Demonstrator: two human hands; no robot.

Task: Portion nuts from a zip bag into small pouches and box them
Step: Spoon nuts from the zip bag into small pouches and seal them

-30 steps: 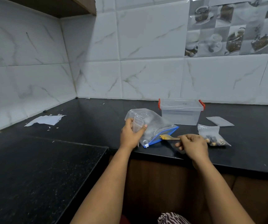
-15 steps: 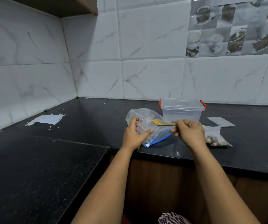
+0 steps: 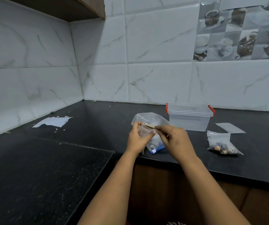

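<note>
My left hand [image 3: 136,139] holds a small clear pouch [image 3: 144,131] upright above the large zip bag [image 3: 148,118], which lies on the black counter [image 3: 98,124] with its blue zip end toward me. My right hand [image 3: 173,138] grips a small wooden spoon [image 3: 150,126] whose tip reaches into the pouch mouth. The two hands touch over the bag. A filled pouch of nuts [image 3: 222,143] lies to the right. The clear plastic box [image 3: 189,116] with red clips stands closed behind the hands.
A flat empty pouch [image 3: 230,127] lies right of the box. A torn white paper [image 3: 52,122] with scraps lies at the left near the wall. The counter edge runs just below my hands, with a lower black slab [image 3: 41,176] to the left.
My right hand lifted the wooden spoon from the counter and carried it left to the small pouch held in my left hand. The view has tilted slightly.
</note>
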